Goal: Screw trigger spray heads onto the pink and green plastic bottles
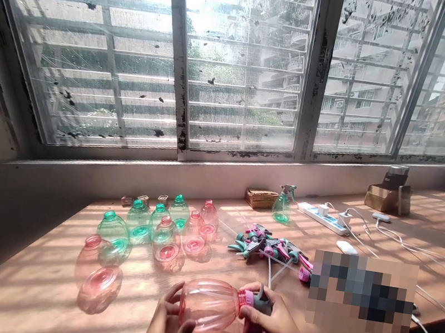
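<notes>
A clear pink spray bottle lies on its side in the air near the table's front edge, held between both hands. My left hand is closed round its base, thumb in front. At the neck, my right hand grips the spray head, which has a pink collar and a grey body and sits on the bottle's mouth. Whether the collar is fully tightened I cannot tell. Beyond the hands lies a pile of loose spray heads in pink, teal and grey, some with thin clear tubes.
Several open pink and green bottles, including a green bottle, stand at left on the table. A green spray bottle with its head on stands by the wall near a power strip. White cables run along the right. One patch at right is pixelated.
</notes>
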Available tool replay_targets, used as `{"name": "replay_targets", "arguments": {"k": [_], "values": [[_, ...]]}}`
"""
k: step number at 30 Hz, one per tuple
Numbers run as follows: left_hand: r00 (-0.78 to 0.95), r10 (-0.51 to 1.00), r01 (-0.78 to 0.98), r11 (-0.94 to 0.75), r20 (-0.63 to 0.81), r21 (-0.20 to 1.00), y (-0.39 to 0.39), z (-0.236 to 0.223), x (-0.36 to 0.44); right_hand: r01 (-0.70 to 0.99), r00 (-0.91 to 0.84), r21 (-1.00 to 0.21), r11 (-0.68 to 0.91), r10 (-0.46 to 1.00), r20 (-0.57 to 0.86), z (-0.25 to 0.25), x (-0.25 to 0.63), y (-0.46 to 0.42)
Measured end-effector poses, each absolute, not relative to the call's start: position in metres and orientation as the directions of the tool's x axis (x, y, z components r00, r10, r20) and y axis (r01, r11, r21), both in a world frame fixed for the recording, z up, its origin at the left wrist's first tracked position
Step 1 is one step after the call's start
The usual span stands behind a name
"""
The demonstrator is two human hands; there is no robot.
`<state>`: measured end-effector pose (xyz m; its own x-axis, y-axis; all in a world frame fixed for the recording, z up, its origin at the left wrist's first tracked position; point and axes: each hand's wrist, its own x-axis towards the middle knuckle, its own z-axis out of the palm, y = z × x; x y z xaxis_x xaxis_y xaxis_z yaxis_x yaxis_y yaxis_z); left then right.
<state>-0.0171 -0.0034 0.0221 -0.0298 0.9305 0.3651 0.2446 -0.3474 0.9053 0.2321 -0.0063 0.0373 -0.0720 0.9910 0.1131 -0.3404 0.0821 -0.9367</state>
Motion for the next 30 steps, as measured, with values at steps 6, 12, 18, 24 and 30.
{"name": "replay_targets", "arguments": {"k": [6,12,18,24,30], "values": [[-0.030,0.901,0.209,-0.419,0.434,0.884,0.004,0.008,-0.015,-0.339,-0.067,-0.936,0.098,0.990,0.128,0.040,0.231,-0.006],[-0.004,0.828,0.228,-0.545,0.560,0.807,0.007,-0.004,-0.014,-0.299,-0.081,-0.950,0.088,0.990,0.117,0.039,0.234,-0.006],[-0.011,0.931,0.236,-0.352,0.364,0.906,-0.001,0.007,-0.020,-0.245,-0.082,-0.962,0.120,0.986,0.144,0.038,0.235,-0.006],[-0.054,0.915,0.177,-0.384,0.399,0.906,0.002,0.007,-0.019,-0.270,-0.095,-0.958,0.097,0.987,0.127,0.040,0.233,-0.007],[0.032,0.858,0.386,-0.484,0.512,0.786,-0.001,0.006,-0.021,-0.326,-0.097,-0.943,0.071,0.989,0.108,0.039,0.232,-0.007]]}}
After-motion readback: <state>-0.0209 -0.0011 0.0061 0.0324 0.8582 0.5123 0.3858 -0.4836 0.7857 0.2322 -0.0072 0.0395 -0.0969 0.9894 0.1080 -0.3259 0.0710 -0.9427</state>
